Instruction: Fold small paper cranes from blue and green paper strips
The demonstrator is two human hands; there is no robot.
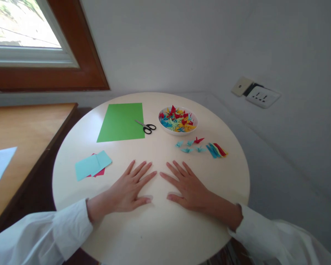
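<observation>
My left hand (131, 186) lies flat on the round white table (143, 235), fingers spread, holding nothing. Opposite it, my right hand (189, 187) also rests palm down with its fingers apart. Left of my left hand are light blue paper squares (86, 165), partly covering red paper (100, 172). Beyond my right hand stand several small light blue paper cranes (187, 150) and one red paper crane (198, 140). A fan of folded paper strips (216, 150) in blue, red and yellow lies to their right.
A white bowl (178, 133) full of colourful paper cranes sits at the back. Black-handled scissors (147, 127) overlap the edge of a green paper sheet (121, 123). A wooden desk (30, 125) stands at left, and a wall socket (262, 96) is at right.
</observation>
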